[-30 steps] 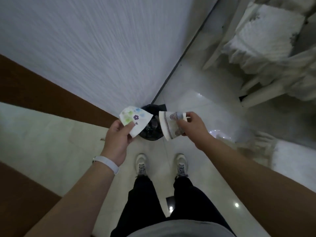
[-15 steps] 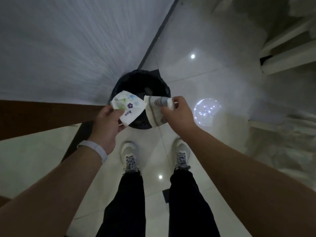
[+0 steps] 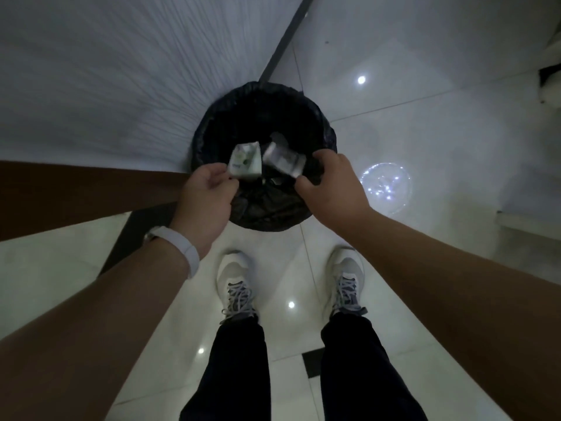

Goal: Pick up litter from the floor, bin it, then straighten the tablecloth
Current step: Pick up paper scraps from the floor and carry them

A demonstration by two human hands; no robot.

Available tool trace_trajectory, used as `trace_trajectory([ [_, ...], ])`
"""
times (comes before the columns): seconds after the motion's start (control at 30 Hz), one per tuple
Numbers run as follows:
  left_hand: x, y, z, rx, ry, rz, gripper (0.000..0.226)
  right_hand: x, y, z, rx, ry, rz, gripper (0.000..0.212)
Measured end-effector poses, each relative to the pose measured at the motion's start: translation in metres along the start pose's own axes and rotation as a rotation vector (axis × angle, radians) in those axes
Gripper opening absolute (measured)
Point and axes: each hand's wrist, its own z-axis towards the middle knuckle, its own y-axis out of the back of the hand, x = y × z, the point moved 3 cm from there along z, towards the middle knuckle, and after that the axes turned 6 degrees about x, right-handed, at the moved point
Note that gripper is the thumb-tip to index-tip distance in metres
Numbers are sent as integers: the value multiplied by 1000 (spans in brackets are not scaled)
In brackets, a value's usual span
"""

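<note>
The left hand [image 3: 206, 202], with a white wristband [image 3: 185, 253], has its fingers curled. The fingertips meet the near left corner of the small printed packet [image 3: 246, 164]; whether they pinch it, I cannot tell. Just right of the packet is the paper cup [image 3: 283, 161], blurred, its right end between the thumb and curved fingers of the right hand [image 3: 331, 189]; a grip is not clear. Both pieces are over the mouth of the black-lined bin [image 3: 267, 214], just far of the hands.
</note>
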Motion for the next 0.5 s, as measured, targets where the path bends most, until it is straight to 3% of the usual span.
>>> trace_trajectory([
  [0.27,-67,26,-69,42,-351,636,38,34,45,-60,0,96,-377,48],
  [0.5,-163,44,-158,99,-602,979,41,112,123,-138,-17,178,-534,44],
])
